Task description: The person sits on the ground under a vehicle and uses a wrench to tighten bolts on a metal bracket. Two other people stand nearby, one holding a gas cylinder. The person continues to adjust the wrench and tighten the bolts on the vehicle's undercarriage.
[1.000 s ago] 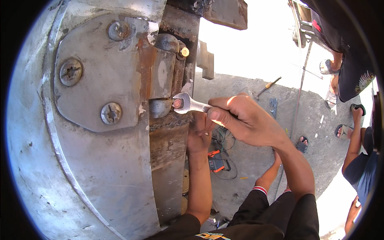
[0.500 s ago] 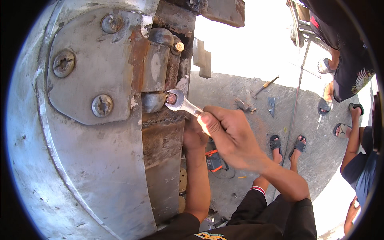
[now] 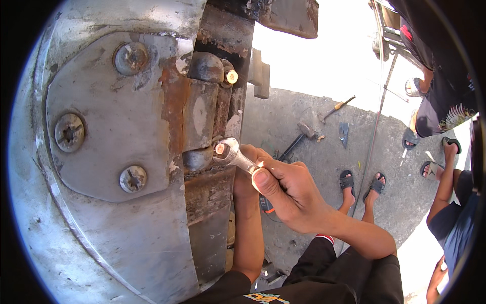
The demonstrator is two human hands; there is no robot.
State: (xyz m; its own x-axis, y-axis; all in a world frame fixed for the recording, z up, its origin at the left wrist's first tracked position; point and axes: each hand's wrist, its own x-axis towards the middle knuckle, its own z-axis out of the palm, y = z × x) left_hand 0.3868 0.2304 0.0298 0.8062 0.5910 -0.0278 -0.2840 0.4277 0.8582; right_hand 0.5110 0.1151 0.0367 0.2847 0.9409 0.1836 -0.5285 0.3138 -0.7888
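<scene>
My right hand (image 3: 298,195) is closed round a steel open-end wrench (image 3: 242,159), thumb along its shank. The wrench's jaws sit around a copper-coloured bolt end (image 3: 220,149) at the lower knuckle of a heavy steel hinge (image 3: 202,114). Behind the wrench, my left hand (image 3: 245,182) reaches up beside the metal edge under the hinge. Its fingers are largely hidden by my right hand. A second bright bolt end (image 3: 231,77) sticks out at the upper knuckle.
A curved metal shell (image 3: 116,238) with a screwed-on plate (image 3: 109,96) fills the left. On the concrete floor lie a wooden-handled hammer (image 3: 338,106), a dark-handled hammer (image 3: 293,144) and an orange-black device (image 3: 266,204). Other people's sandalled feet (image 3: 347,185) stand at right.
The view has shifted, so the hinge and plate sit lower in it. My right hand has tilted slightly with the wrench still on the lower bolt. The dark-handled hammer now shows beyond my hand.
</scene>
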